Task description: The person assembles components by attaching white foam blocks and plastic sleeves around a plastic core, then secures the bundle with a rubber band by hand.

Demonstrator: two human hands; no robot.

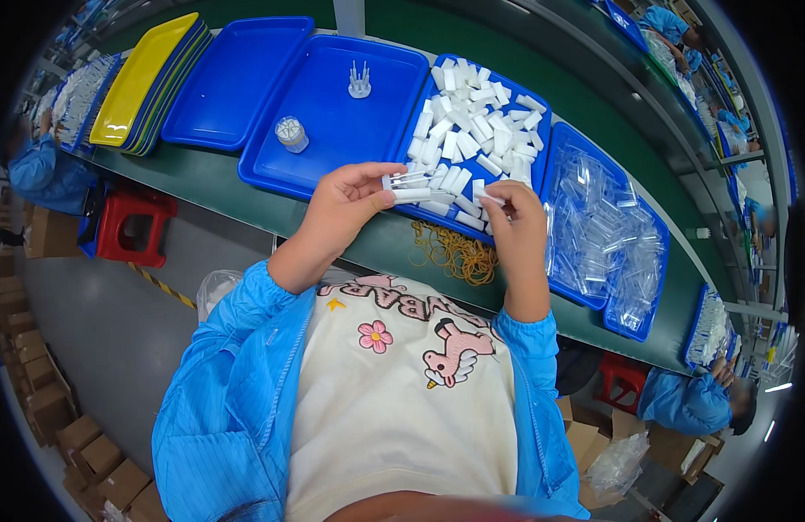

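My left hand is closed around a white pronged plastic holder, tilted on its side with its prongs toward the right. A white sleeve-like piece lies along it by my thumb. In my right hand, thumb and fingers pinch a small white block. Both hands are over the near edge of a blue tray heaped with white blocks. In the large blue tray to the left, one bare pronged holder stands upright. Nearer stands a round cluster of white pieces.
A heap of yellowish rubber bands lies on the green table below the tray. To the right, blue trays hold clear plastic tubes. Stacked trays stand far left. Red stools and co-workers in blue are around.
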